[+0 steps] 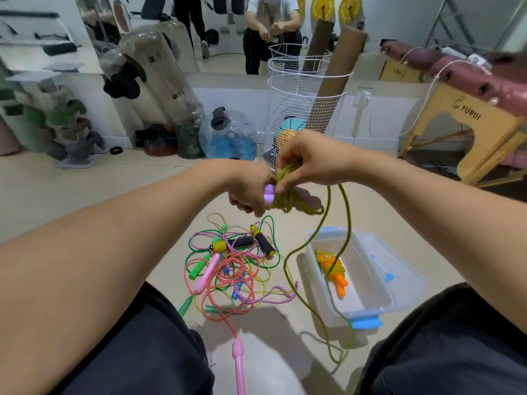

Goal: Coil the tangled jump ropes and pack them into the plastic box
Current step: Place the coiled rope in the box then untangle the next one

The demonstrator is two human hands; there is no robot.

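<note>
Rope coiled between both hands

Pale beige floor, white wall with a big mirror across the back. White wire basket holding cardboard tubes near the middle, clear water jug and bagged rolls to its left. Wooden FURUI massage table with maroon padding off right.
</note>
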